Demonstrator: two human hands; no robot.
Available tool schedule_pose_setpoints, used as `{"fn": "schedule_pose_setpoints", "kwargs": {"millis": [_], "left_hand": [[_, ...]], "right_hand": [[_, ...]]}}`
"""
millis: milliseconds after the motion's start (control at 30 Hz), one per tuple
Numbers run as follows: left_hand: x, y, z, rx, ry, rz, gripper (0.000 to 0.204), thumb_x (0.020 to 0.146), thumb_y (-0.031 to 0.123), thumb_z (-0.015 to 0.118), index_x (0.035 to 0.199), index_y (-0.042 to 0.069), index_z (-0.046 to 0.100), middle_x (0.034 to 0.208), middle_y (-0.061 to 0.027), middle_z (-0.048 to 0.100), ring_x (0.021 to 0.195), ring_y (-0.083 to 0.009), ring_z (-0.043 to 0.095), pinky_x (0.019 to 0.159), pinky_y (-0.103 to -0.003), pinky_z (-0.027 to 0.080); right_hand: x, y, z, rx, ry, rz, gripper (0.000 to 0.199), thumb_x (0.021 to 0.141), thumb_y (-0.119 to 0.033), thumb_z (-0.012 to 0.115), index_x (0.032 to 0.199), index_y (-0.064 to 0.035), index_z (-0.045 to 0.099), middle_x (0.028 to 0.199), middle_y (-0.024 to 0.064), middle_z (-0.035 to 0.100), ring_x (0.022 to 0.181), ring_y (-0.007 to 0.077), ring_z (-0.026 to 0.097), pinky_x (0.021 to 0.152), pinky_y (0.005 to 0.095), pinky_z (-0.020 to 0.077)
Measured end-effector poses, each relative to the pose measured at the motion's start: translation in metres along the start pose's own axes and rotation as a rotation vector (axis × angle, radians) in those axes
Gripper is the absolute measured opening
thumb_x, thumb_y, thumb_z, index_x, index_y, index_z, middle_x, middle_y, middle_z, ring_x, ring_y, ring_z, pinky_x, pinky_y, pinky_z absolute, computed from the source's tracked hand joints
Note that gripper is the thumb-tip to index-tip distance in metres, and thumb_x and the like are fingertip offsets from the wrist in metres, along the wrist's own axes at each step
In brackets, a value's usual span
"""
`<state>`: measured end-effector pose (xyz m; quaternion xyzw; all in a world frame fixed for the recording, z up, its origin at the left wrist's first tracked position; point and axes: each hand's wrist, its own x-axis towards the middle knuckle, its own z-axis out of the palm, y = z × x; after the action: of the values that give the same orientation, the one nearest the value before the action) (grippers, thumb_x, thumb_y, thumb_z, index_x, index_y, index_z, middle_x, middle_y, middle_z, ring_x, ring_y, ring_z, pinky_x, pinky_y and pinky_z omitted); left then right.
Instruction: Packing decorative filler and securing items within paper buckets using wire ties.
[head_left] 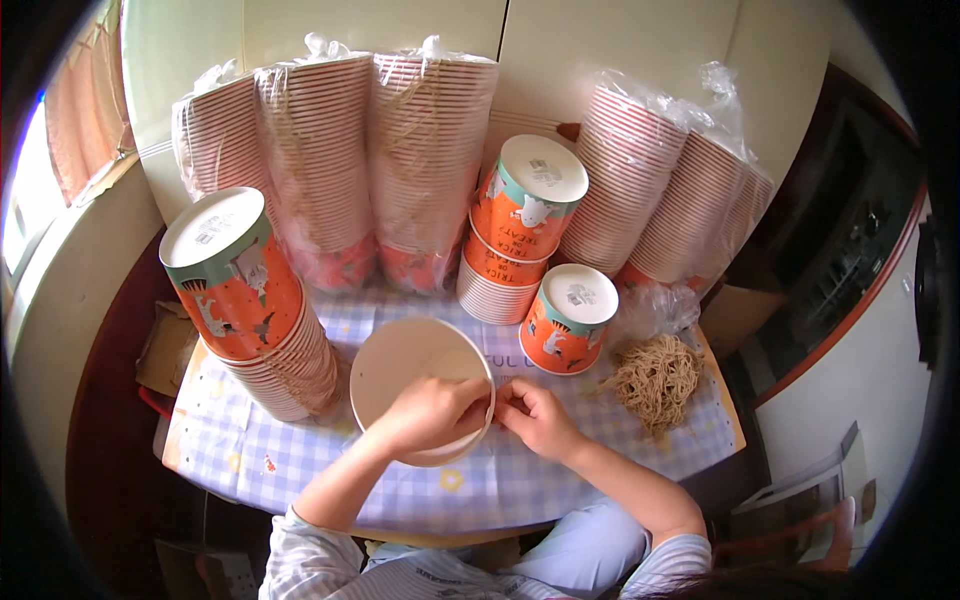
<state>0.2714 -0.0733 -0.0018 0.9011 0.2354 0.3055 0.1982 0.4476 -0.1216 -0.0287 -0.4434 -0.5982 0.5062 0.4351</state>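
Note:
In front of me a white-lined paper bucket [395, 350] stands tilted, its open mouth facing up toward me. My left hand [440, 408] reaches over the mouth, its fingers closed at the inside of the right-hand rim. Just outside that same rim, my right hand [540, 415] is closed in a pinch, fingertips against the bucket's edge. Whatever lies between the right fingertips is too small to make out. To the right of that hand sits a loose pile of tan cord [657, 380].
Upside-down orange printed buckets are stacked at the left [245, 300] and back middle [525, 215], with a shorter bucket [568, 330] beside the latter. Tall plastic-wrapped bucket stacks [425, 160] line the wall. A checked cloth [330, 475] covers the table; a cardboard box [165, 350] stands left.

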Motion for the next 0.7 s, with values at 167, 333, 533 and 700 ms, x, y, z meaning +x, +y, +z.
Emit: {"fn": "schedule_pose_setpoints", "kwargs": {"millis": [167, 333, 533, 700], "left_hand": [[0.016, 0.004, -0.018, 0.307, -0.358, 0.016, 0.016, 0.076, 0.02, 0.05, 0.073, 0.008, 0.06, 0.065, -0.012, 0.06, 0.061, -0.0291, 0.06, 0.056, -0.039, 0.047], [0.013, -0.002, 0.007, 0.37, -0.396, 0.025, 0.018, 0.076, 0.019, 0.049, 0.071, 0.007, 0.061, 0.067, -0.0116, 0.061, 0.062, -0.0291, 0.06, 0.058, -0.04, 0.047], [0.015, -0.007, 0.012, 0.264, -0.386, -0.052, 0.018, 0.075, 0.018, 0.049, 0.072, 0.005, 0.06, 0.068, -0.0131, 0.06, 0.063, -0.0305, 0.059, 0.057, -0.04, 0.047], [0.01, -0.022, 0.007, 0.221, -0.382, -0.132, 0.016, 0.076, 0.018, 0.048, 0.076, 0.005, 0.058, 0.07, -0.0137, 0.06, 0.064, -0.031, 0.059, 0.058, -0.041, 0.046]], "right_hand": [[-0.003, 0.015, 0.011, 0.134, -0.009, 0.055, 0.012, 0.086, -0.013, 0.052, 0.088, -0.0017, 0.052, 0.081, 0.0017, 0.055, 0.069, 0.0083, 0.052, 0.063, 0.0214, 0.0436], [-0.008, 0.026, -0.003, -0.084, -0.068, 0.154, 0.013, 0.085, -0.015, 0.053, 0.089, -0.0018, 0.052, 0.076, 0.0, 0.055, 0.069, 0.0083, 0.052, 0.063, 0.0221, 0.0436], [-0.01, 0.017, -0.012, -0.439, -0.095, 0.075, 0.025, 0.078, -0.022, 0.059, 0.093, -0.0026, 0.055, 0.081, 0.011, 0.062, 0.073, 0.0212, 0.06, 0.066, 0.0324, 0.0467], [-0.01, 0.003, -0.015, -0.589, -0.109, 0.132, 0.026, 0.075, -0.023, 0.06, 0.094, -0.0049, 0.057, 0.085, 0.012, 0.062, 0.078, 0.0241, 0.061, 0.068, 0.0347, 0.0476]]}}
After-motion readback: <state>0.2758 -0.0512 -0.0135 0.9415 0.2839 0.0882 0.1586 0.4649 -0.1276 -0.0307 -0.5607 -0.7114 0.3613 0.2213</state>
